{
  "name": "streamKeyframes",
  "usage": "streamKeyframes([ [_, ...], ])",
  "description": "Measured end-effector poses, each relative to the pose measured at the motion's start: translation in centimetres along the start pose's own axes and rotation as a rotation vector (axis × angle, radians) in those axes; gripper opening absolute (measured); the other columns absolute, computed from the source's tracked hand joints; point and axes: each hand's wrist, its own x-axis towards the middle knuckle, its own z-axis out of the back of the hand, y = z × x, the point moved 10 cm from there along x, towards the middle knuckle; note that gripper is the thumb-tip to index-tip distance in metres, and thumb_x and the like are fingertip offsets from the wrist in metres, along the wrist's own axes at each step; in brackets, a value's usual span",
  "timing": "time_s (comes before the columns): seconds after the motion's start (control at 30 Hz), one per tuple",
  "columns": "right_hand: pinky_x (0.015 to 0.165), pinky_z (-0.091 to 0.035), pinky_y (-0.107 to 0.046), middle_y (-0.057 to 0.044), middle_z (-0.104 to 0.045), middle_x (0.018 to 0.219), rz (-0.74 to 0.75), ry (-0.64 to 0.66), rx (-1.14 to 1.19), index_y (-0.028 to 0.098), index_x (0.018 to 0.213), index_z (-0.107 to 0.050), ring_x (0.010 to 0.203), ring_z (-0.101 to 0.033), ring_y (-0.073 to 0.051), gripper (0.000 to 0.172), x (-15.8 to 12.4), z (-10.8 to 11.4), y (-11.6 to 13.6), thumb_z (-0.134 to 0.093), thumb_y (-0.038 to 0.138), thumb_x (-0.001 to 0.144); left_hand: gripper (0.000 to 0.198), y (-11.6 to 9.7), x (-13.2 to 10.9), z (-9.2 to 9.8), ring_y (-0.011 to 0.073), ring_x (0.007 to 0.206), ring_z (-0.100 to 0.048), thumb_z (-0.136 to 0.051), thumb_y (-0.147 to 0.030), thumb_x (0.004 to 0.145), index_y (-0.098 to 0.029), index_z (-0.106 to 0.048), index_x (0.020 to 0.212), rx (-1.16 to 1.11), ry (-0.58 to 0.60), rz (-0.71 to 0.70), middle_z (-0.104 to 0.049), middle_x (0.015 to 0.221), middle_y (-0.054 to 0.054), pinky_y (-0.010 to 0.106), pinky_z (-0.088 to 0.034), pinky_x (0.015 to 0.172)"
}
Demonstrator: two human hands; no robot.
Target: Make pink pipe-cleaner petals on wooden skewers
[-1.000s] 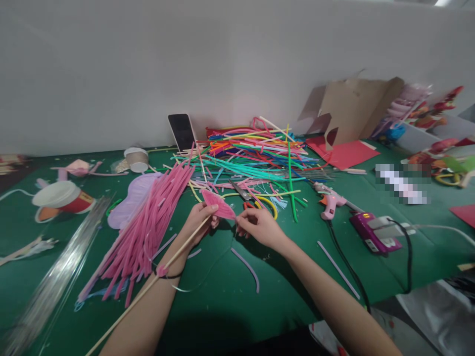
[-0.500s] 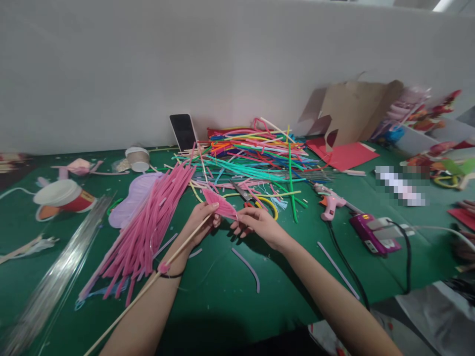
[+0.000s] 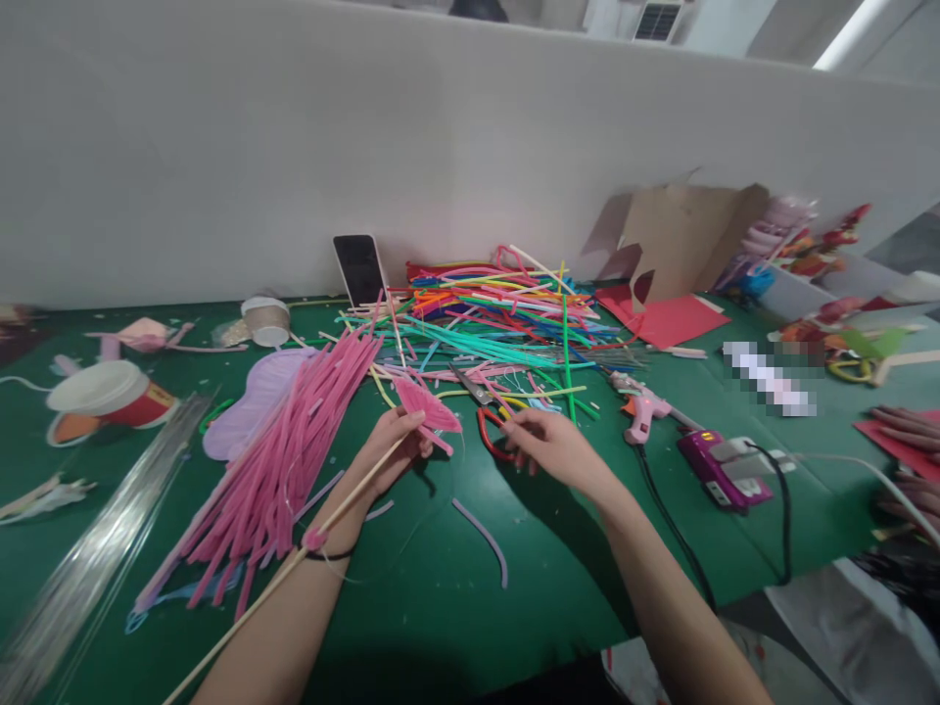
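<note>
Two hands were on the pink petal (image 3: pixel 427 406) half a second ago, and now there is only one. Our right hand (image 3: pixel 554 446) has let go and slid right and a little down the frame. Its fingers are loosely spread and holding nothing, with the tips at the red handle loops of the scissors (image 3: pixel 479 399). We cannot tell whether they touch yet.

Our left hand (image 3: pixel 393 446) has not budged. Thumb and fingers pinch the wooden stick (image 3: pixel 294 568) just under the petal, which sits up at centre frame above the table (image 3: pixel 455 607). So the shaping with both hands has stopped, and the petal rides on the left grip alone.

The green table is crowded. A fat bundle of pink pipe cleaners (image 3: pixel 294 450) fans out at left of centre over a lilac foam shape (image 3: pixel 250 397). A heap of coloured pipe cleaners (image 3: pixel 499 313) is piled behind the scissors. A dark phone (image 3: pixel 359 269) leans on the white partition (image 3: pixel 294 147), and a red paper cup (image 3: pixel 110 397) sits at far left. A pink glue gun (image 3: pixel 640 411) lies right of centre with its black cable trailing toward us. A loose purple strand (image 3: pixel 485 534) curls in front of us.

Cardboard (image 3: pixel 682 240) and a red sheet (image 3: pixel 668 318) fill the upper right. At the right edge, another person's hand (image 3: pixel 907 431) rests on the table. Ceiling lights show above the partition.
</note>
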Motion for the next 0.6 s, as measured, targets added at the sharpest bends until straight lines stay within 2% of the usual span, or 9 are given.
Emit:
streamKeyframes([
  [0.1,0.056,-0.045,-0.029,-0.007,-0.068,0.070,-0.091,-0.447,-0.528,0.019,0.078,-0.063,0.061,-0.063,-0.021,0.040,-3.2,8.1,-0.7,-0.049,0.055,0.087,0.023,-0.1,-0.1,0.2,0.0120,0.046,-0.056,-0.077,-0.029,0.066,-0.012,-0.062,0.067,-0.023,-0.010,-0.008,-0.063,0.053,0.002,0.023,-0.047,0.047],
  [0.17,0.061,-0.045,-0.033,-0.013,-0.069,0.075,-0.289,-0.682,-0.757,0.018,0.080,-0.063,0.070,-0.066,-0.026,0.045,-6.0,12.7,-2.2,-0.044,0.057,0.089,0.024,0.0,0.0,0.4,0.0127,0.047,-0.057,-0.076,-0.031,0.067,-0.013,-0.061,0.063,-0.039,-0.018,0.003,-0.063,0.053,0.003,0.024,-0.048,0.048],
  [0.2,0.063,-0.046,-0.035,-0.016,-0.070,0.079,-0.380,-0.734,-0.841,0.016,0.082,-0.064,0.075,-0.067,-0.029,0.047,-7.0,14.2,-3.0,-0.042,0.057,0.090,0.024,0.2,0.0,0.4,0.0130,0.048,-0.057,-0.075,-0.031,0.068,-0.013,-0.061,0.062,-0.046,-0.021,0.015,-0.064,0.054,0.004,0.024,-0.049,0.049],
  [0.27,0.068,-0.047,-0.038,-0.022,-0.069,0.087,-0.508,-0.735,-0.938,0.012,0.087,-0.064,0.085,-0.068,-0.034,0.053,-7.7,15.9,-4.7,-0.042,0.059,0.090,0.025,0.4,0.1,0.5,0.0134,0.050,-0.058,-0.074,-0.032,0.069,-0.013,-0.061,0.061,-0.066,-0.026,0.038,-0.063,0.054,0.004,0.025,-0.050,0.050],
  [0.33,0.071,-0.049,-0.041,-0.024,-0.068,0.090,-0.579,-0.703,-0.959,0.008,0.092,-0.064,0.089,-0.067,-0.037,0.060,-7.4,16.4,-6.2,-0.043,0.064,0.087,0.024,0.4,0.2,0.6,0.0136,0.051,-0.058,-0.074,-0.031,0.069,-0.013,-0.061,0.060,-0.084,-0.028,0.045,-0.062,0.053,0.003,0.025,-0.050,0.051],
  [0.47,0.075,-0.051,-0.044,-0.029,-0.064,0.099,-0.596,-0.726,-0.933,0.002,0.105,-0.059,0.096,-0.066,-0.040,0.069,-5.9,16.6,-7.3,-0.049,0.066,0.083,0.025,0.4,0.2,0.7,0.0134,0.051,-0.057,-0.074,-0.032,0.069,-0.013,-0.060,0.059,-0.080,-0.039,0.055,-0.062,0.054,0.003,0.025,-0.050,0.051],
  [0.6,0.077,-0.052,-0.048,-0.033,-0.063,0.097,-0.587,-0.843,-0.823,-0.004,0.111,-0.053,0.097,-0.066,-0.042,0.061,-6.0,17.8,-8.2,-0.045,0.052,0.088,0.026,0.4,0.1,0.8,0.0133,0.052,-0.057,-0.073,-0.033,0.070,-0.013,-0.059,0.058,-0.065,-0.045,0.064,-0.063,0.057,0.004,0.025,-0.050,0.053],
])
